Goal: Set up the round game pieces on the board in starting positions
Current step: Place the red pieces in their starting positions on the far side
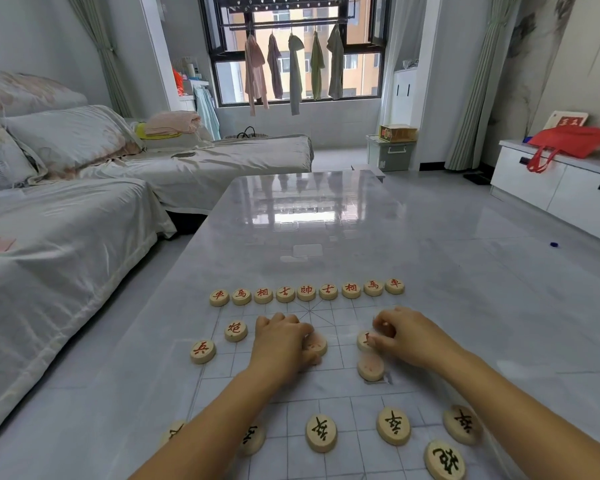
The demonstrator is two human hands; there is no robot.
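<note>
A clear gridded board (329,386) lies on the grey table. Several round wooden pieces with red characters form its far row (306,292). A red cannon piece (235,330) and a red soldier piece (202,350) sit at the left. My left hand (281,341) has its fingers curled onto a blurred red piece (316,344). My right hand (407,336) pinches another red piece (365,340), and a third blurred piece (370,366) lies just below it. Black-lettered pieces (321,432) line the near side; my forearms hide part of some.
The glossy table (326,230) stretches away beyond the board. A covered sofa (66,244) runs along the left. A white cabinet (555,188) with a red bag stands at the right. A window with hanging clothes is at the back.
</note>
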